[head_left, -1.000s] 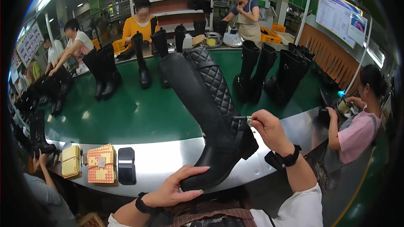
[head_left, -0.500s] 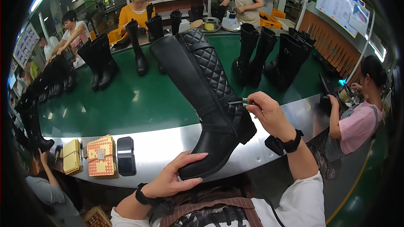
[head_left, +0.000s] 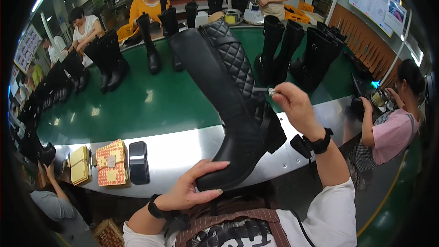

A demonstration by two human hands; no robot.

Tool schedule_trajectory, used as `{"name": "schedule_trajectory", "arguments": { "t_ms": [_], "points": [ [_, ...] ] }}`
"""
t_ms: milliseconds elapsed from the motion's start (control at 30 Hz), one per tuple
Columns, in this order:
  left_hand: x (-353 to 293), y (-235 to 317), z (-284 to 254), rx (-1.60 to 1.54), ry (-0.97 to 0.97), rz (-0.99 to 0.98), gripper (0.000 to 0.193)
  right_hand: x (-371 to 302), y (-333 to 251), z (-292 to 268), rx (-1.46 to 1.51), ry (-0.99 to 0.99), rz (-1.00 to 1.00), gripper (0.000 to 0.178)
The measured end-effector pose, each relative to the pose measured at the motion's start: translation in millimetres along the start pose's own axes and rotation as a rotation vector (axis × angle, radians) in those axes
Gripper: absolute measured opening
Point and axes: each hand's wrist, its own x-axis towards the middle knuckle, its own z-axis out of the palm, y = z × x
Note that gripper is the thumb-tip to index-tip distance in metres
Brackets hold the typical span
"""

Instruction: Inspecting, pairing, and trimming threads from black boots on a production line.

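Observation:
A tall black boot (head_left: 238, 128) with a quilted panel and ankle straps leans, toe toward me, over the bench's near metal edge. My left hand (head_left: 194, 186) grips its toe, thumb below and fingers above. On the heel side, my right hand (head_left: 295, 105) pinches a small silver metal piece (head_left: 271, 92) with a thin grey strip running from it to the quilted shaft. It looks like a slim tool such as thread snips, but my fingers hide most of it, so the exact kind is unclear.
Several black boots (head_left: 270, 48) stand along the green bench top (head_left: 114, 114). Left of me on the metal edge lie a black case (head_left: 138, 162), a patterned card stack (head_left: 111, 162) and a yellow stack (head_left: 79, 164). A co-worker in pink (head_left: 393, 132) works at the right; others sit or stand around the bench.
My right hand has moved up from the ankle strap to the quilted shaft's edge. The metal piece's two prongs, apart before, now show as one strip. The boot has shifted slightly right.

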Motion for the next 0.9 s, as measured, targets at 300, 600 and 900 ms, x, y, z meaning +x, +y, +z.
{"name": "schedule_trajectory", "arguments": {
  "t_ms": [300, 600, 900],
  "points": [
    [11, 1, 6, 0.125, 0.351, 0.067, 0.059, -36, 12, -16, -0.103, -0.104, 0.307, 0.019],
    [35, -34, -29, 0.776, 0.935, 0.002, 0.054, -61, 22, -7, -0.119, -0.145, 0.364, 0.016],
    [21, -40, -53, 0.722, 1.047, 0.038, 0.055, -73, 27, -12, -0.116, -0.159, 0.392, 0.018]
  ]
}}
